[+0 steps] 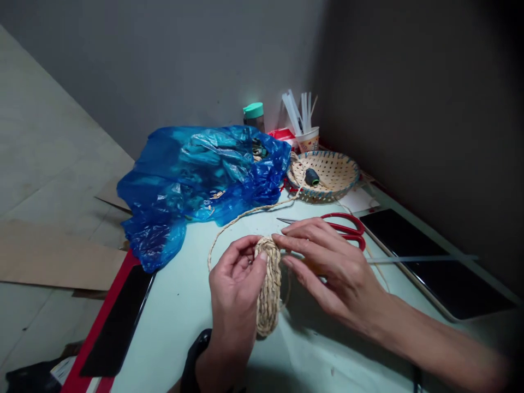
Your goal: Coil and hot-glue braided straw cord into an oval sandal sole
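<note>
An oval coil of braided straw cord (268, 295) is held upright over the table, its rows stitched side by side. My left hand (238, 286) grips its upper left side, thumb on the front face. Against the top right edge rest the fingertips of my right hand (333, 267); its fingers are stretched out and the thumb is apart from them. A loose straw cord (241, 215) curves from the basket to behind my left hand. A thin strand hangs by the coil's right side. Red-handled scissors (347, 225) lie partly behind my right hand.
A blue plastic bag (196, 169) lies at the back left. Behind it stand a green-lidded bottle (254, 112) and a paper cup (308, 141) of white sticks. A woven basket (339, 169) holds a dark thread spool (311, 177). A tablet (434, 262) lies right, a black phone (118, 322) left.
</note>
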A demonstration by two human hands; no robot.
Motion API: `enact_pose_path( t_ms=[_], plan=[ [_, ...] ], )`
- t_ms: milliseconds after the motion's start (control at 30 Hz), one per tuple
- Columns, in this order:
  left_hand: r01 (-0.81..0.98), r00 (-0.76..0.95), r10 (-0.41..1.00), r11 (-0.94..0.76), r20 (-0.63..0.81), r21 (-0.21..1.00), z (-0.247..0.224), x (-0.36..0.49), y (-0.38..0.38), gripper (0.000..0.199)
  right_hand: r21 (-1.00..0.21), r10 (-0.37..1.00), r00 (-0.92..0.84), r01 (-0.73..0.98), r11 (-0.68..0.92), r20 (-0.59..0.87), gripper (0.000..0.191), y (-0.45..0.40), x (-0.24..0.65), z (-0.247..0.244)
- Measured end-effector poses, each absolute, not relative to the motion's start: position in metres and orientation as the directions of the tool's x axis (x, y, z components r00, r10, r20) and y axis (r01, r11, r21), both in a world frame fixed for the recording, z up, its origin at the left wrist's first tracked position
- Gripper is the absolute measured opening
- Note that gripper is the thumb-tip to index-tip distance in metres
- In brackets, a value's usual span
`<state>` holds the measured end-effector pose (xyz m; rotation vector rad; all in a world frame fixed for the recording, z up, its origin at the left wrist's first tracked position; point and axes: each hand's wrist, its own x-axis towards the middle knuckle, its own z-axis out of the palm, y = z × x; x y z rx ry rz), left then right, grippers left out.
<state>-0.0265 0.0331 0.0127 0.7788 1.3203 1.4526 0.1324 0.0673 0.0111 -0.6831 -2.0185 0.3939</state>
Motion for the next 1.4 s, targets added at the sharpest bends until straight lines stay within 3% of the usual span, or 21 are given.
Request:
enact_pose_path(
  t_ms=[333, 533, 933, 1400],
  plan=[
    [-0.215, -0.260, 0.965, -0.014, -0.043, 0.977, 0.013, -0.024, 0.032, 0.018, -0.554, 0.670, -0.400, 0.378, 0.742, 0.625, 0.023, 0.062, 0.131, 0.009],
    [-0.079, -0.266, 0.964, -0.041, 0.019, 0.996, 0.012, -0.028, 0.034, 0.013, -0.548, 0.657, -0.444, 0.362, 0.754, 0.609, 0.023, 0.062, 0.131, 0.011],
    [-0.102, -0.328, 0.944, -0.042, 0.006, 0.994, 0.005, -0.030, 0.034, 0.007, -0.510, 0.592, -0.488, 0.307, 0.804, 0.641, 0.033, 0.063, 0.127, 0.001],
    [-0.196, -0.346, 0.935, 0.007, -0.076, 0.980, 0.000, -0.029, 0.034, 0.006, -0.473, 0.570, -0.501, 0.321, 0.821, 0.651, 0.025, 0.061, 0.127, 0.002]
  ],
)
